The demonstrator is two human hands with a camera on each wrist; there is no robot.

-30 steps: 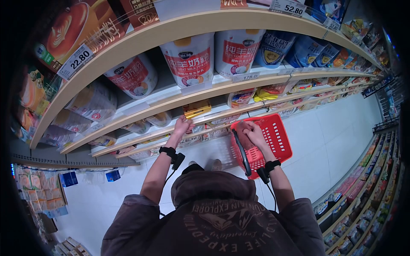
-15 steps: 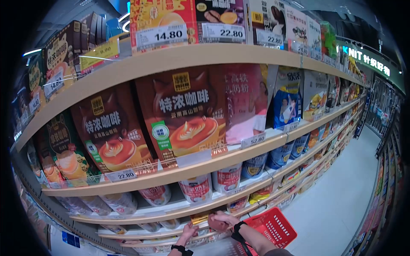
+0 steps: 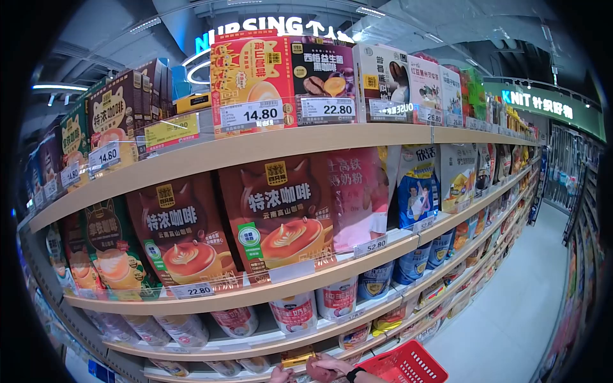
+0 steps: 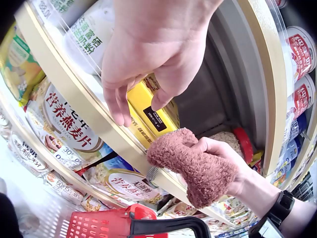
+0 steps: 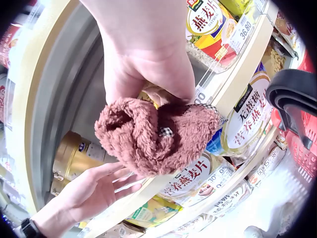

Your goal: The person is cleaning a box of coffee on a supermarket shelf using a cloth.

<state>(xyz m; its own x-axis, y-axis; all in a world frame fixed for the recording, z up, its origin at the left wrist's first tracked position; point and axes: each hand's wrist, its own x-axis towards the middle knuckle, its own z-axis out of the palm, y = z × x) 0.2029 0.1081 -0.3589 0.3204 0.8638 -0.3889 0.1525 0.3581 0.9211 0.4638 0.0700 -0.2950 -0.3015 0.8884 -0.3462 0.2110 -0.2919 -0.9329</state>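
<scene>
My left hand [image 4: 153,54] is over a yellow box [image 4: 138,111] on a low shelf, its thumb against the box and its fingers extended by the shelf edge. My right hand [image 5: 148,64] grips a fuzzy pinkish-brown cloth [image 5: 153,141], which hangs rumpled from the fingers. The left wrist view has the cloth [image 4: 198,166] right beside the box's end. From the right, my left hand [image 5: 91,193] shows with its fingers loosely spread below the cloth. Both hands are small at the bottom of the head view, the box [image 3: 299,359] between and above them.
A red basket [image 3: 408,364] with a black handle [image 4: 171,224] stands on the floor by the shelf. Oatmeal bags [image 4: 72,116] fill the shelf below. A gold can [image 5: 74,156] stands deeper in. Boxed coffee [image 3: 281,214] and powder cans [image 3: 294,313] line higher shelves.
My right hand has moved from over the basket to beside the yellow box, carrying the cloth. The left hand stays near the box. The head view has tilted up toward the upper shelves.
</scene>
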